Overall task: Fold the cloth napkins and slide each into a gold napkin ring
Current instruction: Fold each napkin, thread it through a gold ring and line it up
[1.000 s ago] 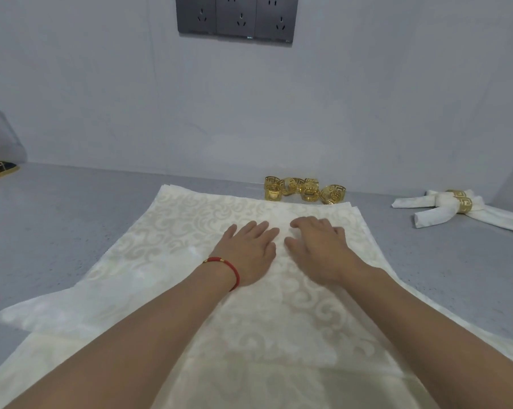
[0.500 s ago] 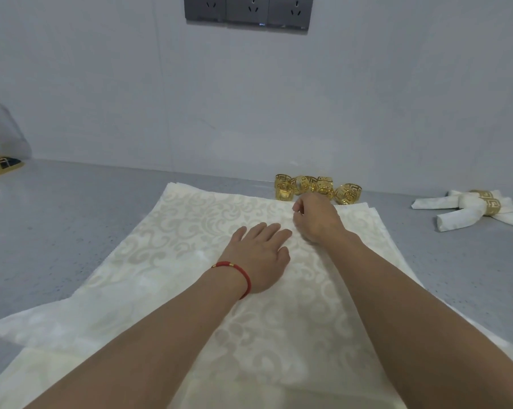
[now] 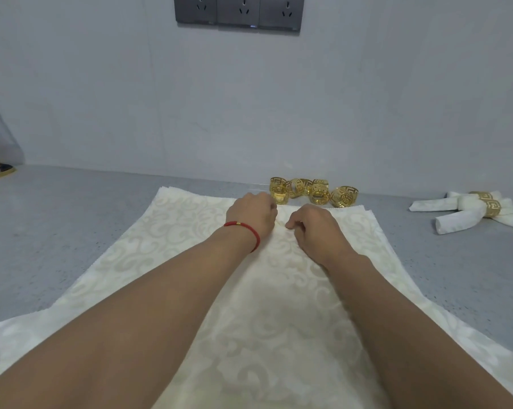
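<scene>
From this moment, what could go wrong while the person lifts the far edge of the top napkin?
1. Several napkins lie stacked; the left hand and right hand, fingers curled at the far edge, may pick up more than one layer.
2. The loose gold rings sit just behind that edge; a lifted edge could knock or scatter them.
3. The arms rest over the cloth and may drag it out of alignment.

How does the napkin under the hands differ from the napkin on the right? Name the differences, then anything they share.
The napkin under the hands lies spread flat; the napkin on the right is rolled into narrow arms. The flat one has no ring; the rolled one passes through a gold ring. Both hands rest on the flat one; nothing touches the rolled one. Both are cream cloth on the grey counter.
</scene>
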`<move>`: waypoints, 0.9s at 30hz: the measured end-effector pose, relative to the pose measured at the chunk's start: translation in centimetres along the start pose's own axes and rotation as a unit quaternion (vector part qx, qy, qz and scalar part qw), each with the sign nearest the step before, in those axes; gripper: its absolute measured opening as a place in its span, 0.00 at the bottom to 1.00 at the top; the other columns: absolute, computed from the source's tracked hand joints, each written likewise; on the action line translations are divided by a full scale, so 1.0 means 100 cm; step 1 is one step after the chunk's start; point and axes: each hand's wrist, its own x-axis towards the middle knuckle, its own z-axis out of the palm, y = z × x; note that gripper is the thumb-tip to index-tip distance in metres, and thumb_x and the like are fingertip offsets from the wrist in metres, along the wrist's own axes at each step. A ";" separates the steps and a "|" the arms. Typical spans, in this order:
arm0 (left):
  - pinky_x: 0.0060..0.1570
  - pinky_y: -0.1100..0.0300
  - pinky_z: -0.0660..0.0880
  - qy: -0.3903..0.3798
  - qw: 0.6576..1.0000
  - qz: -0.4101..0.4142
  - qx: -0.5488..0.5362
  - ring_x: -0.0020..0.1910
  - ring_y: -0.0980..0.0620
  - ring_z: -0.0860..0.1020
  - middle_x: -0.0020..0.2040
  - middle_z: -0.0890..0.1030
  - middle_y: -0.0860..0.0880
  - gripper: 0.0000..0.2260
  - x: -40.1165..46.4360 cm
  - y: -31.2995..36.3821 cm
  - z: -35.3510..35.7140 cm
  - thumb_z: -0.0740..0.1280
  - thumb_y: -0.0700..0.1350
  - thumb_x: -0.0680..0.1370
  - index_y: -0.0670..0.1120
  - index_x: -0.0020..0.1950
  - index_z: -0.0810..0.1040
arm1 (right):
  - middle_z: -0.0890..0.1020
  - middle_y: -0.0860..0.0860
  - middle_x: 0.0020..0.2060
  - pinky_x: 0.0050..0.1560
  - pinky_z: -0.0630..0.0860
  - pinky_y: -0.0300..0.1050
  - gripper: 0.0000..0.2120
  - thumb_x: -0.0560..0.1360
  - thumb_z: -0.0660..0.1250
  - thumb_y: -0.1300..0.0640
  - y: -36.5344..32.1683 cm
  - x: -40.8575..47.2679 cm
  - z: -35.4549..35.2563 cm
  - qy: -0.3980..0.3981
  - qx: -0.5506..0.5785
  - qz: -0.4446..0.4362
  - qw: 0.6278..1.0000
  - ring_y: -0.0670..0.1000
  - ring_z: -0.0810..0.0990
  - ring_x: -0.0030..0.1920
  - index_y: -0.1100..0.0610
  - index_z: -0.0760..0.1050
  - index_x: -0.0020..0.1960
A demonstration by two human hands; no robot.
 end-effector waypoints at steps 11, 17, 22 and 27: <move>0.40 0.58 0.72 0.028 0.999 0.026 0.014 0.43 0.46 0.80 0.44 0.81 0.51 0.05 0.014 0.006 0.015 0.70 0.43 0.73 0.50 0.41 0.85 | 0.85 0.49 0.46 0.48 0.76 0.42 0.12 0.77 0.65 0.63 0.001 0.009 -0.006 0.059 0.087 0.091 0.990 0.50 0.82 0.44 0.56 0.85 0.55; 0.52 0.51 0.65 0.053 0.985 0.126 0.107 0.52 0.49 0.75 0.45 0.73 0.54 0.05 0.014 0.001 0.019 0.67 0.41 0.77 0.50 0.45 0.79 | 0.84 0.49 0.40 0.44 0.78 0.51 0.07 0.74 0.68 0.63 -0.003 0.008 -0.005 0.022 -0.019 0.047 0.998 0.55 0.80 0.46 0.56 0.83 0.42; 0.48 0.53 0.62 0.030 0.963 0.215 0.156 0.51 0.50 0.76 0.46 0.77 0.55 0.11 0.011 -0.001 0.007 0.64 0.36 0.75 0.53 0.45 0.77 | 0.82 0.51 0.40 0.44 0.77 0.54 0.10 0.72 0.68 0.65 -0.003 0.004 -0.015 0.011 -0.167 -0.081 0.982 0.57 0.77 0.47 0.52 0.84 0.44; 0.51 0.53 0.69 -0.036 0.964 0.210 0.157 0.50 0.50 0.78 0.45 0.83 0.55 0.11 0.006 -0.002 -0.004 0.64 0.40 0.73 0.53 0.47 0.83 | 0.84 0.49 0.39 0.46 0.80 0.52 0.10 0.71 0.66 0.62 -0.007 0.006 -0.025 -0.071 -0.123 -0.042 0.989 0.57 0.81 0.46 0.52 0.85 0.43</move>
